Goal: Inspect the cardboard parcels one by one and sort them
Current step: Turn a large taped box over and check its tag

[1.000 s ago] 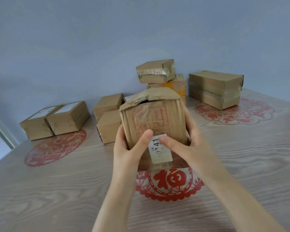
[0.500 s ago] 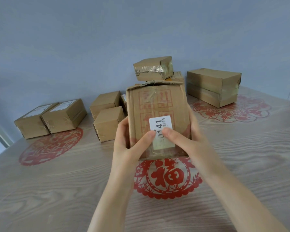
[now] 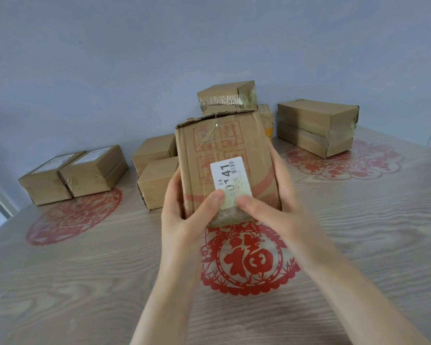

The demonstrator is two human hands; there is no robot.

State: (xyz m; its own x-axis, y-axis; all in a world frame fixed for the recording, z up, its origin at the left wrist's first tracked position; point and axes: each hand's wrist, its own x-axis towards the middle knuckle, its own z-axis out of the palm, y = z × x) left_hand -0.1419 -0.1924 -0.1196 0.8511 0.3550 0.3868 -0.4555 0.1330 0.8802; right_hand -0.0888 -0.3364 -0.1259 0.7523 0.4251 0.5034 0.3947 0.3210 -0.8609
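A worn cardboard parcel (image 3: 224, 145) with red printing and a white label reading "41" is held up in the air over the middle of the table, its labelled face turned toward me. My left hand (image 3: 184, 210) grips its lower left side, thumb on the label's bottom edge. My right hand (image 3: 274, 205) grips the lower right side, thumb also on the front face. A round red paper cutting (image 3: 249, 262) lies on the table below the parcel.
Two labelled parcels (image 3: 72, 174) sit at the left on a red cutting. Two plain parcels (image 3: 154, 180) stand behind my left hand. A small parcel (image 3: 227, 98) tops a stack behind. Two stacked flat parcels (image 3: 316, 125) sit at right. Wooden table (image 3: 358, 232), blue wall behind.
The held parcel has been tipped up and raised, so its labelled face now points toward me and its top flap no longer shows. Both hands kept their grip.
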